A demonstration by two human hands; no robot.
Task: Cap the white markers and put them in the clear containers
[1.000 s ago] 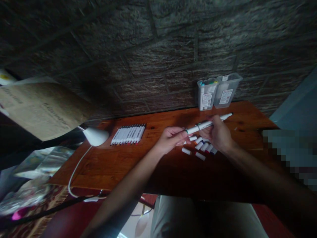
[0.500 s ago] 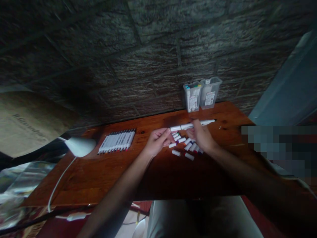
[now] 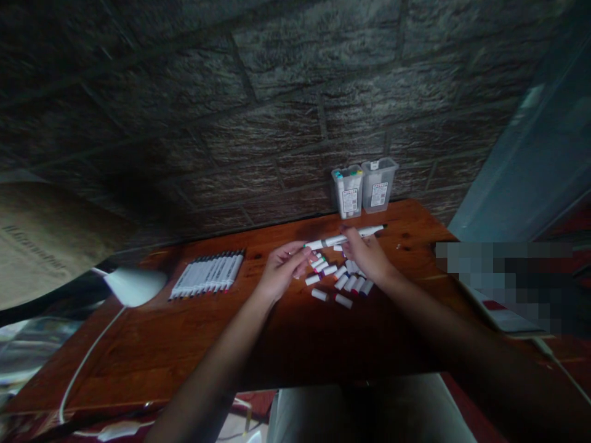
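A white marker (image 3: 333, 241) lies across both hands above the table, its dark tip pointing right. My left hand (image 3: 280, 267) pinches its left end, where a bit of green shows. Around the barrel nearer the dark tip, the fingers of my right hand (image 3: 365, 255) are closed. Beneath and between the hands lie loose white marker caps (image 3: 343, 301) with coloured ends, several partly hidden by my right hand. To the left, a neat row of white markers (image 3: 207, 274) rests side by side on the wood.
Two clear plastic containers stand against the stone wall; the left container (image 3: 349, 200) holds some markers, beside the right container (image 3: 379, 194). A white lamp (image 3: 136, 288) and a brown paper bag (image 3: 50, 240) are at the left. The wooden table (image 3: 194, 344) ends before my lap.
The view has shifted, so the table and containers sit lower and further left in the picture. Both hands still grip the marker, with little visible change in their hold.
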